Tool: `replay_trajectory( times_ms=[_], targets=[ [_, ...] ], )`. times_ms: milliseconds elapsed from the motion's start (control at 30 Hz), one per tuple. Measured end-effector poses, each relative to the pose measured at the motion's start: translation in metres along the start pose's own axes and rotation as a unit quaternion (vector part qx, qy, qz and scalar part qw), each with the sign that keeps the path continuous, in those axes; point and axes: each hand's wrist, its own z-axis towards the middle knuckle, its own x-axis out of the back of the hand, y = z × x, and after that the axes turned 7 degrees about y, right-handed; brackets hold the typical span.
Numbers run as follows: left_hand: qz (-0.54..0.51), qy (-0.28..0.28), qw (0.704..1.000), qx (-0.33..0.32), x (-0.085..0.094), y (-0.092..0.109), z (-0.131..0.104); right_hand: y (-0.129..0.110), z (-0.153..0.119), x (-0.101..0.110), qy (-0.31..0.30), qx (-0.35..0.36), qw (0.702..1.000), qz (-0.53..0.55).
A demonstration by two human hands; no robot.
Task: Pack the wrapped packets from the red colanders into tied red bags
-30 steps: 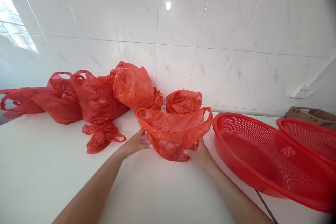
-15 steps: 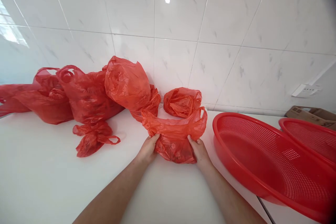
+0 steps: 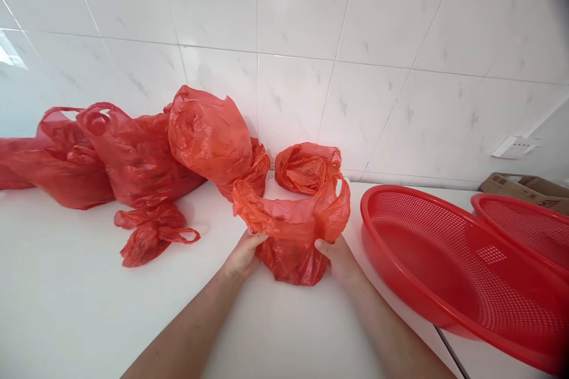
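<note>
Between my hands is a thin red plastic bag point(image 3: 291, 249), its mouth gaping at the top and a loop handle standing up on the right. My left hand point(image 3: 245, 253) grips its left side, thumb on the front and the other fingers hidden behind. On the opposite side my right hand point(image 3: 338, 256) holds it the same way, thumb pressed into the film. What is inside cannot be made out. Just behind it, a crumpled red bag point(image 3: 306, 169) lies against the wall.
Several filled red bags point(image 3: 142, 160) line the wall at left, with a small tied red bag point(image 3: 153, 234) before them on the white table point(image 3: 66, 284). At right stand a large red plastic basket point(image 3: 427, 260), a second red basket point(image 3: 528, 228) and a cardboard box point(image 3: 524, 189).
The held bag has come slightly nearer to me, and its mouth gapes wider. Both hands have kept their grip on its sides. The whole view has shifted slightly.
</note>
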Motion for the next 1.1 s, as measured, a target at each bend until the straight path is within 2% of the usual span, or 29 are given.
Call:
replay_trajectory(
  times_ms=[67,200,267,367,500,667,767,867,967,1100],
  targets=[
    [-0.005,-0.002,1.000,0.005,-0.003,-0.003,-0.001,-0.005,-0.001,-0.005,-0.005,0.004,1.000,0.024],
    [-0.017,0.046,0.998,0.046,-0.006,-0.010,-0.003,-0.006,-0.005,-0.007,0.039,-0.066,0.994,0.074],
    [-0.021,0.070,0.993,0.089,-0.008,-0.013,-0.004,-0.004,-0.007,-0.005,0.073,-0.100,0.985,0.117],
    [-0.028,0.119,0.983,0.138,-0.013,-0.014,-0.005,-0.002,-0.008,-0.002,0.083,-0.138,0.969,0.189],
    [-0.038,0.180,0.971,0.151,-0.018,-0.013,-0.003,-0.004,-0.003,0.005,0.122,-0.161,0.945,0.259],
    [-0.057,0.224,0.962,0.142,-0.014,-0.012,0.002,-0.004,0.000,0.009,0.066,-0.163,0.937,0.301],
    [-0.068,0.192,0.970,0.136,-0.011,-0.010,0.002,-0.002,-0.001,0.007,0.078,-0.174,0.946,0.261],
    [-0.093,0.104,0.980,0.142,-0.008,-0.008,0.000,0.001,-0.002,0.003,0.107,-0.197,0.958,0.181],
    [-0.105,0.021,0.984,0.139,-0.006,-0.005,-0.004,0.002,-0.001,0.001,0.096,-0.209,0.962,0.150],
    [-0.066,-0.023,0.993,0.091,-0.007,-0.001,-0.008,0.003,-0.002,0.000,0.096,-0.219,0.962,0.133]
  ],
)
